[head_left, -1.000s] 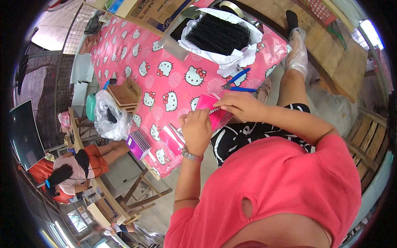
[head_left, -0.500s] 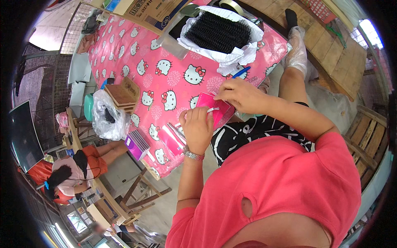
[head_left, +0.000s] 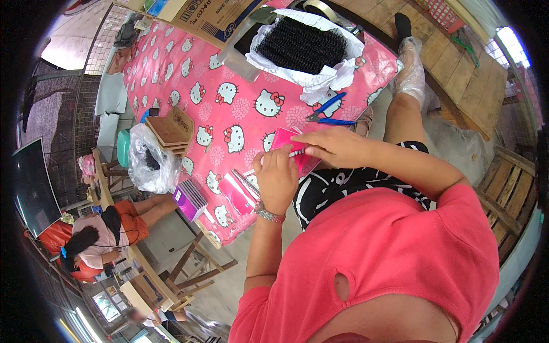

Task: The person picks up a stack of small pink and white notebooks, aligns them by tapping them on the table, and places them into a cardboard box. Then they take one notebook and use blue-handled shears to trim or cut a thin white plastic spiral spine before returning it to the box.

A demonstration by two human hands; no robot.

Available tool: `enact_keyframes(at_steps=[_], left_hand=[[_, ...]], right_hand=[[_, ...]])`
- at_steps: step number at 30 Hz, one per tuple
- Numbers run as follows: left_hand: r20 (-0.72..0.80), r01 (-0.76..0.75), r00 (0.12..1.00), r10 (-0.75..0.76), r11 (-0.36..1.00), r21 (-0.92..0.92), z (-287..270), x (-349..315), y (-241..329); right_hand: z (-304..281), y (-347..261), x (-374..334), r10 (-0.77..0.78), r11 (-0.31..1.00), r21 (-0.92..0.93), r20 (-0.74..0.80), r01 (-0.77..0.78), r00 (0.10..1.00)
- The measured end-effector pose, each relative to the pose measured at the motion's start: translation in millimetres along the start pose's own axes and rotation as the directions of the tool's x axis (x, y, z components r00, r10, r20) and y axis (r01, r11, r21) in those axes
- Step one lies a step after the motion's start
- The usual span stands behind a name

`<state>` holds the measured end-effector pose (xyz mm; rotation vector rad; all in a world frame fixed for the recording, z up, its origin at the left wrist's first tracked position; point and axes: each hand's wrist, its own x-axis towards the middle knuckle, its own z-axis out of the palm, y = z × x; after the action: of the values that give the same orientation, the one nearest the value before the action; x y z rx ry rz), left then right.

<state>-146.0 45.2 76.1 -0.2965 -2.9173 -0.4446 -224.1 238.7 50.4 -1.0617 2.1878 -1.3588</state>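
Note:
A small bright pink notebook (head_left: pixel 283 138) lies at the table's near edge, with a coil along its side, partly under my fingers. My left hand (head_left: pixel 275 178) is closed, its fingertips gripping the notebook at the coil side. My right hand (head_left: pixel 331 146) comes from the right, its fingers laid over the cover and the thumb below at the coil edge, so the notebook is held between them. Beyond that hand lie blue-handled pliers (head_left: pixel 330 108), their handles spread. Left of my left wrist is another pink spiral notebook (head_left: pixel 235 193).
A stack of purple spiral notebooks (head_left: pixel 190 201) sits at the table's left corner, near a plastic bag (head_left: pixel 150 163) and brown boards (head_left: pixel 167 130). Black coils (head_left: pixel 301 44) fill a paper-lined box at the back, beside a carton (head_left: pixel 214 20). Another person (head_left: pixel 94 243) is at the far left.
My right hand has lowered, its fingers now flatter over the notebook; my left hand has shifted slightly right. The pliers' handles, beside my right hand, now show spread apart.

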Motion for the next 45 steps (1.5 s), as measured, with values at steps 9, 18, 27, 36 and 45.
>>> enact_keyframes(at_steps=[9,18,27,36,45], left_hand=[[-0.006,-0.057,0.998,0.057,0.998,0.006,2,-1,0],[-0.042,-0.093,0.995,0.093,0.996,0.002,4,-2,-5],[0.018,-0.043,0.999,0.043,0.998,-0.044,2,-4,-3],[-0.087,0.289,0.955,-0.285,0.957,0.035,12,-24,-6],[-0.108,0.255,0.961,-0.253,0.967,-0.004,12,-16,-3]], right_hand=[[-14,-21,5,0.066,0.977,-0.208,0.112,-0.041,0.992],[-11,-21,9,-0.018,0.982,-0.189,0.019,0.021,1.0],[-14,-28,13,-0.107,0.967,-0.23,0.016,0.108,0.994],[-1,-45,20,-0.287,0.834,-0.485,0.028,0.264,0.958],[-8,-52,26,-0.175,0.837,-0.518,0.047,0.173,0.984]])
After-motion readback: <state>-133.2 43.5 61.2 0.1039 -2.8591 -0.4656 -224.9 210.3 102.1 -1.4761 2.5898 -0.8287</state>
